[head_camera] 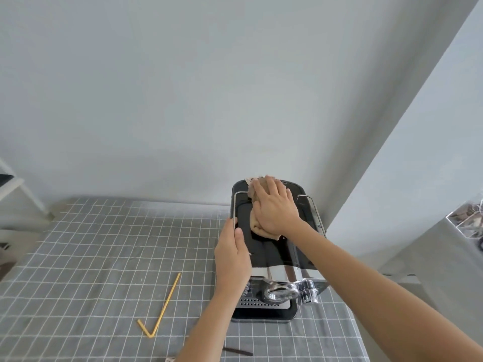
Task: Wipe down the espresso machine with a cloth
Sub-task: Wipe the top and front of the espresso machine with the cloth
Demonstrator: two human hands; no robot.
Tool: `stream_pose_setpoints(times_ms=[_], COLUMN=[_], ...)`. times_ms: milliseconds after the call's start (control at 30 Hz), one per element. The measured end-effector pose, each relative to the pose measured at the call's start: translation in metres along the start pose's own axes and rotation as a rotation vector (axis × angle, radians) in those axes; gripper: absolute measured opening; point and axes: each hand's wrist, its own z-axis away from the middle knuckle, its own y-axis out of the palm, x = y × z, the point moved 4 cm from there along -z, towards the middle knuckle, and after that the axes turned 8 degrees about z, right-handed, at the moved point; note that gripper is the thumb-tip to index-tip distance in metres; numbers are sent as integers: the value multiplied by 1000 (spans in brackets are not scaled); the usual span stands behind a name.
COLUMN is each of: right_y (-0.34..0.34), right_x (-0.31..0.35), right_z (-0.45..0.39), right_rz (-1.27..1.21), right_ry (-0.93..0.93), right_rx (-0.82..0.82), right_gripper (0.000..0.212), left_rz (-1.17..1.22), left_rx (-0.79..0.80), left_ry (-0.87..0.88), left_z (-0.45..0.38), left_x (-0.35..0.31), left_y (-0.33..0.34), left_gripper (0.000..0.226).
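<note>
A black and chrome espresso machine (271, 253) stands on the table near the right wall, seen from above. My right hand (275, 209) lies flat on a tan cloth (257, 226) and presses it onto the machine's black top. The cloth bunches out from under the palm and past the fingertips at the back. My left hand (232, 254) grips the machine's left edge, thumb on the top and fingers down the side. The chrome group head and drip tray (264, 304) show at the front.
A grey checked tablecloth (104, 257) covers the table. A bent yellow stick (162, 307) lies to the left of the machine. A dark thin object (237, 351) lies near the front edge. A grey-draped surface (444, 257) stands at the right, a white wall behind.
</note>
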Motion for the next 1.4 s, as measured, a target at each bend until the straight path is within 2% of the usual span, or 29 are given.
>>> stream_pose_setpoints(times_ms=[200,300,400,500,567,733,867,933,1000,1067,1133,1200,1267,1400], right_y=[2,5,1,-4,-1,4,5,1,-7,-13,-15,-13,-14,-31], right_x=[-27,-15,6,12,8,-11,-12,-11,-12,-6,0,-2,-9,-33], right_z=[-5,41,78,68,44,-19,-3,-6,-27,-44,-50,-52,-53,-47], right_rz=[-195,-150,-89,8,13,-134,-45,-5,-64,-150,-216,-237,-230,-144], right_ry=[26,-17,-96,-139,-81,120,242,274,223,9,-215,-303,-287,-60], right_rx=[9,-44,-4,5,3,-16,-64,-23,38,41,43,71,58,88], right_gripper=[61,76,73,73,59,52,61,59,46,40,48,53,50,23], left_rz=[-3,-23,-40,-49,-50,-1,-23,-25,-23,-22,-18,-17,-5,32], left_rx=[-30,-44,-55,-43,-35,-2,-15,-13,-27,-49,-57,-50,-45,-44], left_ry=[-4,3,16,19,23,-3,9,11,20,29,27,11,7,0], left_z=[3,2,0,-2,-2,1,7,6,2,1,1,1,2,4], left_x=[-3,1,2,5,5,1,-4,-4,-2,-2,-3,-1,-1,-3], left_y=[-1,-1,-1,0,1,2,-1,-1,0,0,-1,0,1,3], left_gripper=[39,41,41,42,41,41,39,38,37,37,37,38,38,36])
